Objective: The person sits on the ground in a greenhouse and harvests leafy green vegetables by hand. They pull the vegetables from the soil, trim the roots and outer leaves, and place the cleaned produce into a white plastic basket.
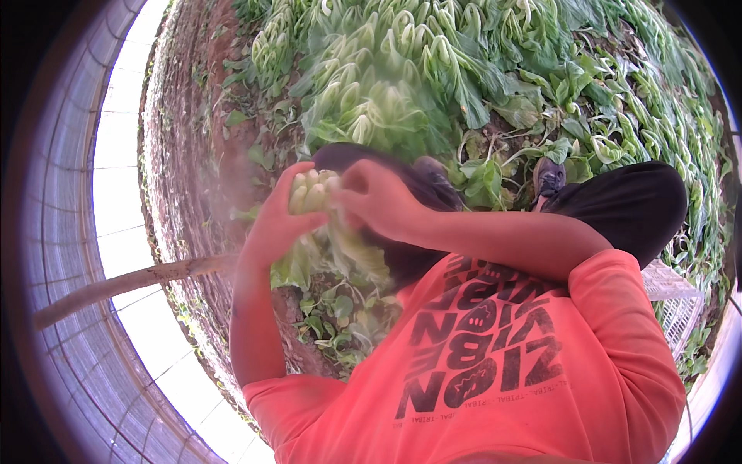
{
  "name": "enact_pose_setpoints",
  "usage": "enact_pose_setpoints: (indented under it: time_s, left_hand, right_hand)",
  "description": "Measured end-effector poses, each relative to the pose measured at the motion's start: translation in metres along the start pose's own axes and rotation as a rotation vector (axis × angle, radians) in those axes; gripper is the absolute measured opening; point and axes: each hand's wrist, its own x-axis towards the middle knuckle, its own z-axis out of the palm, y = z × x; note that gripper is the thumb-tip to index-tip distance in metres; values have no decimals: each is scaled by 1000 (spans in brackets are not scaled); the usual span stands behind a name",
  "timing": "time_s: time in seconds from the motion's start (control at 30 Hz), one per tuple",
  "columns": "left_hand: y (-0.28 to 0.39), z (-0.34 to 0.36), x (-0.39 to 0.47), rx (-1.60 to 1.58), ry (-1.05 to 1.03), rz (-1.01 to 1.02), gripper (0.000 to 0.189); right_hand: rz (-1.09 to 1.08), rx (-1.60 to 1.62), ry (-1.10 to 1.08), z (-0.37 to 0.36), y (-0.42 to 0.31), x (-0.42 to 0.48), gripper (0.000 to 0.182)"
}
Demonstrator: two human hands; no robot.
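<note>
My left hand (284,217) is wrapped around a bunch of pale-stemmed leafy greens (315,194), with the thumb across its near side. The cut stem ends point up and away from me, and the leaves hang down towards my lap. Against the right side of the bunch are the bent, blurred fingers of my right hand (379,200), reaching across from the right. Whether they pinch something there is not clear. Just beyond my knee lies a mass of similar harvested leafy greens (371,116), stems mostly turned towards me.
My dark-trousered legs (620,203) are folded, with a shoe (549,177) on the soil. More greens (626,116) spread to the right. A white plastic crate (675,296) stands beside my right hip. At left are a curved pole (133,281) and netting (64,232). Low weeds (327,316) grow below.
</note>
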Motion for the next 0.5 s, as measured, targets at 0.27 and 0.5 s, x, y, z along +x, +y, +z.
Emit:
enact_pose_setpoints:
  time_s: [0.27,0.5]
  left_hand:
    - [-3,3,0,16,24,19,74]
    - [4,9,2,73,50,8,72]
  right_hand:
    - [-155,-141,-9,-11,10,11,21]
    - [-641,-550,72,-7,26,7,24]
